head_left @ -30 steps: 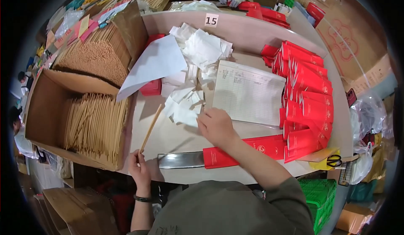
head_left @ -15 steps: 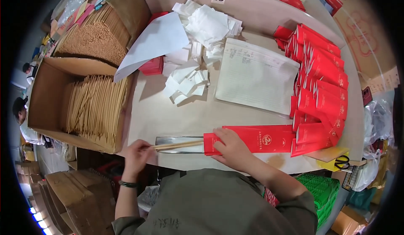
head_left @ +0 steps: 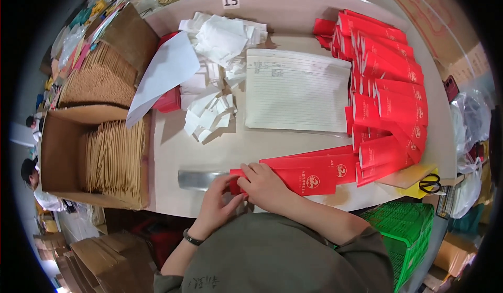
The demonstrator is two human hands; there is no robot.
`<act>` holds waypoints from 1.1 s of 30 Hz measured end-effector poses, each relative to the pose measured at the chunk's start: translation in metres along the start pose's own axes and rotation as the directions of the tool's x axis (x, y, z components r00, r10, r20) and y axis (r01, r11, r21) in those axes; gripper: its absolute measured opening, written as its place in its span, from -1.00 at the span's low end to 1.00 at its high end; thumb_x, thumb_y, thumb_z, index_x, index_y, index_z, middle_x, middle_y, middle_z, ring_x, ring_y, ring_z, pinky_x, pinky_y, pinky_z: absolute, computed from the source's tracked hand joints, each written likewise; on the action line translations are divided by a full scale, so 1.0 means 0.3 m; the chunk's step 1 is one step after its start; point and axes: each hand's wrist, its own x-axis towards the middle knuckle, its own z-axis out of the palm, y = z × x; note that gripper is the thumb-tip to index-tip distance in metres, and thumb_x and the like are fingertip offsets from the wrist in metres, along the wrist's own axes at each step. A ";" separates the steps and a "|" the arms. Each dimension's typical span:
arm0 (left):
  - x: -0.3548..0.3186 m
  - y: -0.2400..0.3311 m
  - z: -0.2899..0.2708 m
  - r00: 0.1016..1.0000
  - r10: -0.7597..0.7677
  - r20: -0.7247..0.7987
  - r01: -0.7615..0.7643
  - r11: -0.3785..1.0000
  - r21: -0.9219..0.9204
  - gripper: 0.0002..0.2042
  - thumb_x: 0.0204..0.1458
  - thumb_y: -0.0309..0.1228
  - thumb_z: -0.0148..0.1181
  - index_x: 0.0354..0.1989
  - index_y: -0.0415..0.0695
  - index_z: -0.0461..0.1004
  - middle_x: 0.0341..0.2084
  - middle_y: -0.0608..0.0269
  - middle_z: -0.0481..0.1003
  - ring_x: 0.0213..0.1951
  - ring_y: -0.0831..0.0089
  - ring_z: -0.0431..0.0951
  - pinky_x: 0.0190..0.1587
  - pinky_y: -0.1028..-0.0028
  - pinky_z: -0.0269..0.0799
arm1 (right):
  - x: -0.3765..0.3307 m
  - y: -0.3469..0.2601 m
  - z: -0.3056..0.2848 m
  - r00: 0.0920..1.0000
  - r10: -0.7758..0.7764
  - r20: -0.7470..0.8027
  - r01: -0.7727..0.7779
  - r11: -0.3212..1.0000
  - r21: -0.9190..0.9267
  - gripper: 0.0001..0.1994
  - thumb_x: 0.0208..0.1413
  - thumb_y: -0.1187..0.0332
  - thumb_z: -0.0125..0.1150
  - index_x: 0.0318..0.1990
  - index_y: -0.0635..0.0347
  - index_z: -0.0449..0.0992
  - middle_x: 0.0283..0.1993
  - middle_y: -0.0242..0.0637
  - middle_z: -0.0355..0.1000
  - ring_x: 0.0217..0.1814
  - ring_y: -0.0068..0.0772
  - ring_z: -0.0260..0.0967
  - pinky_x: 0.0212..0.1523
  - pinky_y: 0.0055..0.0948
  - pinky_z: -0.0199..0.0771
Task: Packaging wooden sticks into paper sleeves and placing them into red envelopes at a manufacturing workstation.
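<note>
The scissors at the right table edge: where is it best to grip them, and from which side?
Probably by the black handle loops of the scissors, coming from the right. They lie flat on the yellow pad, loops toward the table edge and clear of the red sleeves.

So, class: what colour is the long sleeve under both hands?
Red sleeve with a small gold round emblem, clearest in the head view.
</note>
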 end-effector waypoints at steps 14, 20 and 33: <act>-0.031 -0.059 -0.133 0.939 -0.324 0.112 0.327 0.945 -0.010 -0.54 -0.17 -0.28 0.46 -0.15 -0.25 0.44 -0.34 0.14 0.54 -0.29 0.35 0.56 -0.18 0.40 0.47 | -0.087 0.368 -0.614 0.967 0.198 -0.158 -0.243 0.900 -0.363 -0.71 -0.14 0.18 0.47 -0.39 0.15 0.53 0.16 -0.05 0.34 0.19 0.10 0.25 0.19 -0.05 0.30; 0.077 0.031 0.088 0.854 0.277 0.441 -0.169 0.948 -0.269 -0.48 -0.12 -0.29 0.39 0.02 -0.24 0.39 0.14 -0.14 0.35 0.18 0.02 0.38 0.23 0.27 0.28 | -0.107 0.135 -0.189 0.972 0.096 0.214 -0.134 0.976 0.174 -0.50 -0.20 0.06 0.52 -0.20 0.18 0.49 0.25 0.03 0.24 0.29 0.20 0.17 0.27 0.02 0.23; 0.023 -0.048 -0.009 0.999 0.046 -0.015 -0.037 0.921 0.388 -0.36 -0.19 -0.28 0.46 0.13 -0.15 0.36 -0.19 0.08 0.45 -0.22 0.07 0.54 -0.19 0.22 0.49 | -0.019 0.037 -0.061 0.836 0.531 0.135 -0.517 0.846 -0.127 -0.72 0.18 0.18 0.11 -0.43 0.20 0.48 -0.53 -0.12 0.48 -0.42 0.00 0.49 -0.41 -0.07 0.45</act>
